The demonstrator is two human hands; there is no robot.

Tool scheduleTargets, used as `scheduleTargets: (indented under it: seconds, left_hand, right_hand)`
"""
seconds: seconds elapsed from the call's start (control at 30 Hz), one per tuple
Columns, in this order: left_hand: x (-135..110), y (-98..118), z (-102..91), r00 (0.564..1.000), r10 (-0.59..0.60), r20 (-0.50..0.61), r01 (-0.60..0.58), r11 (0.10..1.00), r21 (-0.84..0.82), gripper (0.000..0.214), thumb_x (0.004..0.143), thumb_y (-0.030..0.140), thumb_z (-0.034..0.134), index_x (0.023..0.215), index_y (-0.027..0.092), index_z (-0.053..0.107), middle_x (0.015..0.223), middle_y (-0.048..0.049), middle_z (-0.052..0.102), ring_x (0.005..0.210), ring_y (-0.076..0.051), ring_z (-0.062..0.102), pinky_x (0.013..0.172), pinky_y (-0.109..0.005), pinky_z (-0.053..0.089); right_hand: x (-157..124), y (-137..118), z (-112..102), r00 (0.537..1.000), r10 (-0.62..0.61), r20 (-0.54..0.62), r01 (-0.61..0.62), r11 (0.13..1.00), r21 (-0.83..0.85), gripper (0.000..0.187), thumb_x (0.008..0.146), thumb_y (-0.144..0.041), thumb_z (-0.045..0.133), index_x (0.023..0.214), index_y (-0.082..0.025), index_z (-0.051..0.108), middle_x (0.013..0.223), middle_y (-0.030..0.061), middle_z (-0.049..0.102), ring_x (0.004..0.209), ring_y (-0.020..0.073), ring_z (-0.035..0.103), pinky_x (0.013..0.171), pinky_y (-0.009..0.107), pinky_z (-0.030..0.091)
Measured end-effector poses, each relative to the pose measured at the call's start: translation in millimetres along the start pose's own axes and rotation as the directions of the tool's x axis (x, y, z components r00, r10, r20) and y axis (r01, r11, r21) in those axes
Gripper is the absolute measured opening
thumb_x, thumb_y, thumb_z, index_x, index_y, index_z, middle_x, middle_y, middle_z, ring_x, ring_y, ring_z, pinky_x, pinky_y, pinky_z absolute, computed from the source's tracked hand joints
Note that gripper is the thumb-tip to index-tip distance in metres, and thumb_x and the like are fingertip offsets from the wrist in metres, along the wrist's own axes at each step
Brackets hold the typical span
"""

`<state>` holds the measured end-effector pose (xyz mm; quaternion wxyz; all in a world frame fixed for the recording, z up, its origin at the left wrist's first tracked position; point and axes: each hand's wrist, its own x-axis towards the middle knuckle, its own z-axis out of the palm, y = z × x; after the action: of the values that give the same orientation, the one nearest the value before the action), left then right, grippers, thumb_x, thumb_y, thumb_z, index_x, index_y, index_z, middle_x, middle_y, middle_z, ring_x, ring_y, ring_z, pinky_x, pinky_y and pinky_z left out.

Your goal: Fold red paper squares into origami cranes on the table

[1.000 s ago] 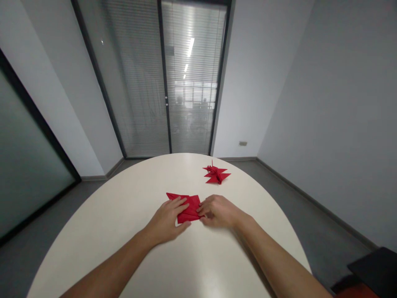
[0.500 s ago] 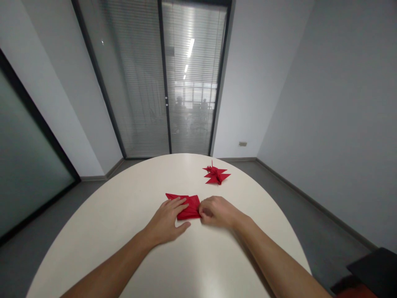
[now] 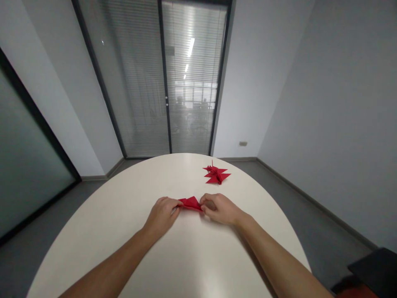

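Observation:
A folded piece of red paper (image 3: 190, 203) is held just above the round white table (image 3: 124, 207), between my two hands. My left hand (image 3: 163, 214) pinches its left end with curled fingers. My right hand (image 3: 218, 208) pinches its right end, fingers closed round the edge. Only a narrow red strip shows between the hands. Farther back on the table lies a finished red origami figure (image 3: 216, 174) with pointed wings, apart from both hands.
The table's far edge curves in front of a glass door with blinds (image 3: 173, 82). Grey walls stand left and right. A dark object (image 3: 372, 269) sits at the lower right corner, off the table.
The red paper lay flat under my left hand's spread fingers; now both hands have closed on its ends and lifted it, so it shows as a narrow strip.

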<state>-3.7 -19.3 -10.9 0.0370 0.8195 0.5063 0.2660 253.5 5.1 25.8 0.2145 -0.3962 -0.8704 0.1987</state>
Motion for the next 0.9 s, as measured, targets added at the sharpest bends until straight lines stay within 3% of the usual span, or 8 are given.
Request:
scheduleTargets:
  seconds: [0.17, 0.33, 0.53, 0.7, 0.8, 0.9]
  left_hand:
    - [0, 2, -2.5, 1.0, 0.005, -0.002, -0.005, 1.0, 0.02, 0.02, 0.093, 0.016, 0.057, 0.102, 0.023, 0.074, 0.096, -0.004, 0.077, 0.091, -0.023, 0.068, 0.088, -0.039, 0.049]
    - [2, 6, -6.5, 1.0, -0.013, -0.022, 0.014, 0.999, 0.032, 0.017, 0.095, 0.024, 0.058, 0.102, 0.023, 0.074, 0.093, -0.0041, 0.077, 0.087, -0.023, 0.067, 0.084, -0.037, 0.05]
    - [0, 7, -5.9, 0.987, -0.058, -0.15, 0.058, 0.998, -0.004, 0.019, 0.095, 0.035, 0.057, 0.098, 0.023, 0.072, 0.092, -0.004, 0.077, 0.085, -0.023, 0.069, 0.08, -0.036, 0.052]
    - [-3, 9, -3.0, 0.952, -0.168, -0.255, 0.13, 0.979, -0.157, 0.02, 0.094, 0.037, 0.058, 0.103, 0.024, 0.069, 0.098, -0.0027, 0.077, 0.085, -0.022, 0.071, 0.08, -0.034, 0.054]
    - [-2, 11, -2.8, 0.934, -0.261, -0.245, 0.188, 0.94, -0.286, 0.022, 0.093, 0.039, 0.059, 0.106, 0.024, 0.066, 0.101, -0.0027, 0.077, 0.086, -0.021, 0.072, 0.079, -0.033, 0.054]
    - [-1, 11, -2.3, 0.923, -0.321, -0.214, 0.227, 0.9, -0.372, 0.024, 0.092, 0.041, 0.058, 0.107, 0.024, 0.065, 0.101, -0.0033, 0.077, 0.087, -0.021, 0.073, 0.077, -0.032, 0.055]
  right_hand:
    - [2, -4, 1, 0.992, -0.118, -0.038, 0.116, 0.993, -0.032, 0.042, 0.083, -0.035, 0.069, 0.123, -0.022, 0.066, 0.118, 0.0078, 0.071, 0.103, 0.0246, 0.065, 0.089, 0.032, 0.046]
    - [5, -4, 5, 0.997, -0.079, -0.01, 0.079, 0.997, 0.009, 0.025, 0.095, -0.032, 0.056, 0.11, -0.022, 0.074, 0.099, 0.0055, 0.076, 0.086, 0.0204, 0.067, 0.078, 0.028, 0.047]
    - [7, 2, 8, 0.999, 0.02, -0.037, -0.009, 0.965, 0.264, 0.027, 0.096, -0.034, 0.055, 0.102, -0.019, 0.076, 0.097, 0.0055, 0.077, 0.084, 0.0197, 0.067, 0.076, 0.028, 0.048]
    - [12, 5, 14, 0.988, 0.13, -0.077, -0.071, 0.849, 0.523, 0.031, 0.09, -0.043, 0.061, 0.094, -0.015, 0.076, 0.094, 0.0072, 0.077, 0.084, 0.0214, 0.067, 0.078, 0.032, 0.05]
    - [15, 5, 15, 0.981, 0.175, -0.08, -0.08, 0.751, 0.655, 0.038, 0.085, -0.05, 0.067, 0.092, -0.014, 0.074, 0.087, 0.0073, 0.075, 0.077, 0.0196, 0.066, 0.071, 0.03, 0.049]
    - [17, 4, 14, 0.971, 0.212, -0.109, -0.081, 0.723, 0.686, 0.043, 0.08, -0.055, 0.07, 0.087, -0.013, 0.073, 0.076, 0.0052, 0.072, 0.067, 0.0162, 0.061, 0.065, 0.029, 0.047]
